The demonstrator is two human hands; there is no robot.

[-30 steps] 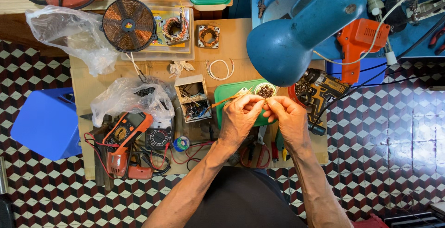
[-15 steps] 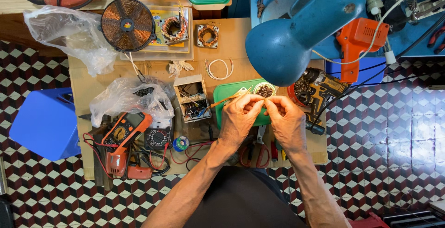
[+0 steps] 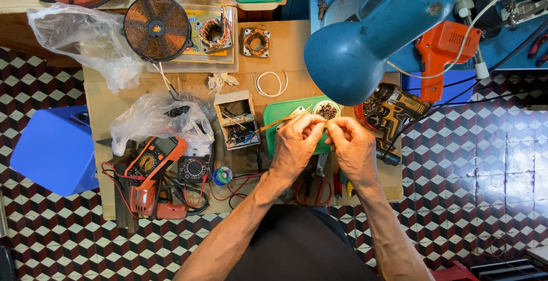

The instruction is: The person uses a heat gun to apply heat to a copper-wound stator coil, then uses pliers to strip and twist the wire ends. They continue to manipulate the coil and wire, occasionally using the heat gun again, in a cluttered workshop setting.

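Both hands met over the green tray [image 3: 279,122] at the middle of the table. The left hand [image 3: 297,144] was curled shut, pinching a thin orange-handled tool [image 3: 273,124] that pointed left. The right hand [image 3: 351,147], fingers bent together, touched the left fingertips; what it gripped was too small to tell

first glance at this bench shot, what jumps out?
The big blue desk lamp hanging over the upper right of the low table, then the round copper coil at upper left. In the middle, the left hand and right hand meet fingertip to fingertip over a green tray, the left pinching a thin orange strip.
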